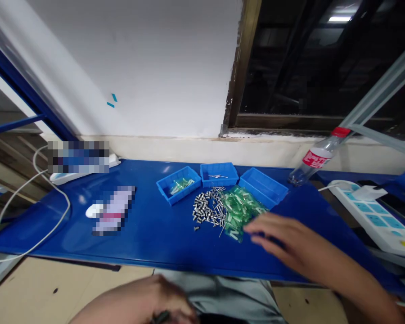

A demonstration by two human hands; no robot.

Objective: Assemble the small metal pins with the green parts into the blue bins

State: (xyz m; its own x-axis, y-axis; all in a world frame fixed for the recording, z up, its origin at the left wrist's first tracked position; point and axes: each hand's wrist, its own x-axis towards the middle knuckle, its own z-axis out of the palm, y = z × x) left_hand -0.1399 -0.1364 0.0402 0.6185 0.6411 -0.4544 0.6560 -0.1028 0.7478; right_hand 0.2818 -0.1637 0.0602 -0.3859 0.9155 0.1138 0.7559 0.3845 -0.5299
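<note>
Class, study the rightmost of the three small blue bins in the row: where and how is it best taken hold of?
I'd pinch the right-hand bin by the rim of its right end wall, coming from the right, probably with the right hand. The open top and thin walls suit a pinch, and green packets crowd the near long wall.

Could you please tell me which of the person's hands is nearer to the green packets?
Right: the right hand is at the near right side of the green packets. The left hand is farther off, in front of the blue table.
</note>
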